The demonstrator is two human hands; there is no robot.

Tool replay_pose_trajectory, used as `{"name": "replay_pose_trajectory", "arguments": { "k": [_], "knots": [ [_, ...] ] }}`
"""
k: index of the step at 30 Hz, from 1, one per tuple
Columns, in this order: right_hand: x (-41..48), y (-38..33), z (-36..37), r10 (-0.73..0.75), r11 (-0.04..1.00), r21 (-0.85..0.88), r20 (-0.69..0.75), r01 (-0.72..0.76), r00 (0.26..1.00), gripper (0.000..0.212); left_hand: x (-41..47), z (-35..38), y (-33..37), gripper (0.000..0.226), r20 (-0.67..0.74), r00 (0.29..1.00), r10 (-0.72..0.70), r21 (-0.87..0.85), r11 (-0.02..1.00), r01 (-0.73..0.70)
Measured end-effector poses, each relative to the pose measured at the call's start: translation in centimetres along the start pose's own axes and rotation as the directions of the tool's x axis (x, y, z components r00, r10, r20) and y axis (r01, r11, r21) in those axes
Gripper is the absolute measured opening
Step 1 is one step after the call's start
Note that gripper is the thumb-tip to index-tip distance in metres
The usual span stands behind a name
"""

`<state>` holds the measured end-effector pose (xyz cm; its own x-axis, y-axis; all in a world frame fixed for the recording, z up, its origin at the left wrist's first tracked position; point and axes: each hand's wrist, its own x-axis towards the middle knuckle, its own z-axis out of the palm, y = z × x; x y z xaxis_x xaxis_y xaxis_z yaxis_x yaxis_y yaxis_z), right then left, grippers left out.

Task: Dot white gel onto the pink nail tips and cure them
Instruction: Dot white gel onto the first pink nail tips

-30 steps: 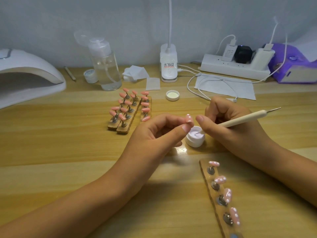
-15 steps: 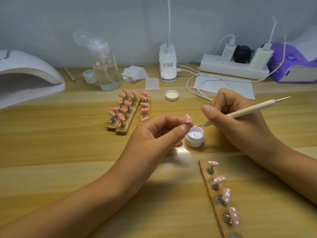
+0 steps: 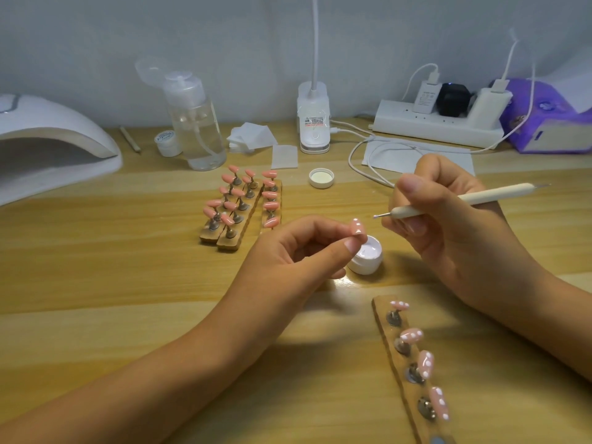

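My left hand (image 3: pixel 301 254) pinches a pink nail tip (image 3: pixel 357 226) with white dots between thumb and forefinger, above the table's middle. My right hand (image 3: pixel 448 225) grips a white dotting pen (image 3: pixel 461 200); its metal point carries white gel and hangs a short way right of the tip. An open white gel pot (image 3: pixel 368 256) sits just below, partly behind my left thumb. A wooden strip (image 3: pixel 407 366) at the lower right holds several dotted pink tips. Three wooden strips (image 3: pixel 243 206) of plain pink tips stand behind.
A white curing lamp (image 3: pixel 48 149) stands at the far left. Behind are a clear pump bottle (image 3: pixel 195 123), a small jar (image 3: pixel 166 142), wipes (image 3: pixel 253 137), a desk lamp base (image 3: pixel 314 120), the pot's lid (image 3: pixel 321 177), a power strip (image 3: pixel 439 123) with cables and a purple pack (image 3: pixel 551 123).
My right hand lifted the pen's point out of the gel pot and raised it up and right, level with the held tip. My left hand stayed put.
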<state>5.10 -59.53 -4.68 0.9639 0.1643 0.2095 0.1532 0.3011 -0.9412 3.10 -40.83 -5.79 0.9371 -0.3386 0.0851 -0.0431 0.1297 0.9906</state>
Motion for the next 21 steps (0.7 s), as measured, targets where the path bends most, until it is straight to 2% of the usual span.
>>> {"name": "replay_pose_trajectory", "arguments": {
  "k": [10,14,21],
  "knots": [
    [-0.35,-0.03,0.24,0.007,0.997,-0.078,0.046,-0.003,0.999,0.022,0.00,0.04,-0.05,0.007,0.007,1.000,0.012,0.011,1.000,-0.012],
    [-0.29,0.02,0.09,0.006,0.996,-0.091,0.055,-0.001,0.998,0.027,0.04,-0.04,-0.13,0.008,0.011,1.000,0.016,0.022,1.000,-0.016],
    [-0.30,0.05,0.16,0.009,0.993,-0.119,0.042,-0.004,0.999,0.021,0.10,-0.06,-0.21,0.012,0.011,1.000,0.015,0.034,0.999,-0.015]
  ]
}}
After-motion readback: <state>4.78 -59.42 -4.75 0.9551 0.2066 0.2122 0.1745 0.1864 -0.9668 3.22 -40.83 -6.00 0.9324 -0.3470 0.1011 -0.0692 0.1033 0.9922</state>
